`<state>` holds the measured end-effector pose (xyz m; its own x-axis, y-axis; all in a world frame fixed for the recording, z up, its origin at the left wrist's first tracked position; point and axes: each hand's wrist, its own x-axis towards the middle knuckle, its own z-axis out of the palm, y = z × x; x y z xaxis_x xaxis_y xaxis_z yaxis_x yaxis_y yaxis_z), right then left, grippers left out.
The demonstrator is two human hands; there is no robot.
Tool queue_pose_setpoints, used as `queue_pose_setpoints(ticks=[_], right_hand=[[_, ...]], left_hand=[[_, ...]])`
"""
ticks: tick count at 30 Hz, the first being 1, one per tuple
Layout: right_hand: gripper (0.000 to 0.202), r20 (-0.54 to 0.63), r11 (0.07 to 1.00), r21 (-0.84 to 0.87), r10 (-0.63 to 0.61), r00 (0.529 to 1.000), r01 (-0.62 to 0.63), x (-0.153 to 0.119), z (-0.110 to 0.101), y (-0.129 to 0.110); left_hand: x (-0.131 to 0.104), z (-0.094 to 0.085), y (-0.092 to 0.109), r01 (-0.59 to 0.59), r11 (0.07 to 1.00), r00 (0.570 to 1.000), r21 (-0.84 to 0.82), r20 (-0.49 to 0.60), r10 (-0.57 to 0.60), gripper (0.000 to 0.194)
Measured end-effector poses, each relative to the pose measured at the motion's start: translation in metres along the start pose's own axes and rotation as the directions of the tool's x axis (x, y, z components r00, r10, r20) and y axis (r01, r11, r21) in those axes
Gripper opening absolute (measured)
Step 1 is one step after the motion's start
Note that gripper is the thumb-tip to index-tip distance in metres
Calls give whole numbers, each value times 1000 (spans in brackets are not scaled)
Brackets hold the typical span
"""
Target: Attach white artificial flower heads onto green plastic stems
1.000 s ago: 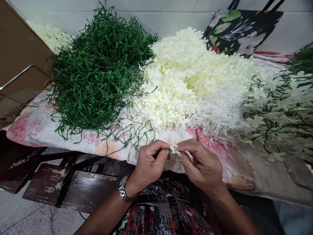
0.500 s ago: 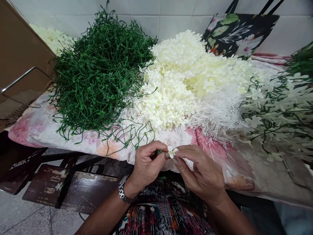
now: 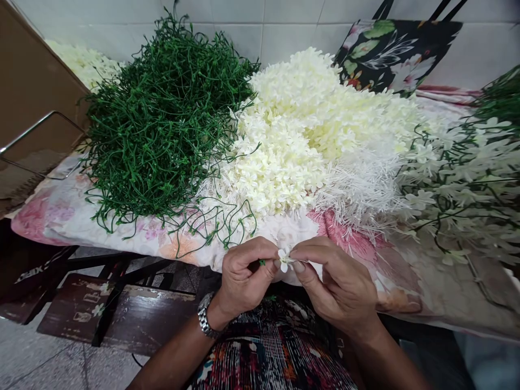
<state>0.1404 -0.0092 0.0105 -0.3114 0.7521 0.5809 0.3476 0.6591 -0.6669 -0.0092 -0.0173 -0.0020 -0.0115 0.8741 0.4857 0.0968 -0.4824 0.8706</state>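
Observation:
Between my two hands, over the near edge of the table, is a small white flower [image 3: 284, 260]. My left hand [image 3: 249, 273], with a metal watch on its wrist, pinches a green stem whose tip shows by the fingers, beside the flower. My right hand [image 3: 335, 281] has thumb and forefinger closed at the flower's right side. Beyond them lie a large heap of green stems [image 3: 162, 124], a heap of cream-white flowers [image 3: 280, 157] and a pile of thin white pieces [image 3: 361, 187].
Assembled white flowers on green stems [image 3: 459, 189] lie at the right. A floral cloth [image 3: 134, 238] covers the table. A cardboard box [image 3: 36, 92] stands at the left, a dark floral bag [image 3: 398, 54] at the back. Below left is a brown wooden bench [image 3: 150, 314].
The flower has turned a little and its petals now face more towards the left hand. Both hands have shifted slightly.

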Motion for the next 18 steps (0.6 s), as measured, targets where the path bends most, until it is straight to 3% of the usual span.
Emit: queue_pose_setpoints(ticks=[8,15,18], right_hand=[[9,48,995,32,94,994,-96,-3,1,3],[13,12,997,-79,1,1000,0,-3,7,-1],[15,16,989,-135,-59,998,60,-4,8,1]], left_hand=[[-3,2,2,-44,985,998,169,46,37,16],[-4,1,2,-82,944,996,320,61,65,21],[-4,1,4,2,952,999,305,47,-17,20]])
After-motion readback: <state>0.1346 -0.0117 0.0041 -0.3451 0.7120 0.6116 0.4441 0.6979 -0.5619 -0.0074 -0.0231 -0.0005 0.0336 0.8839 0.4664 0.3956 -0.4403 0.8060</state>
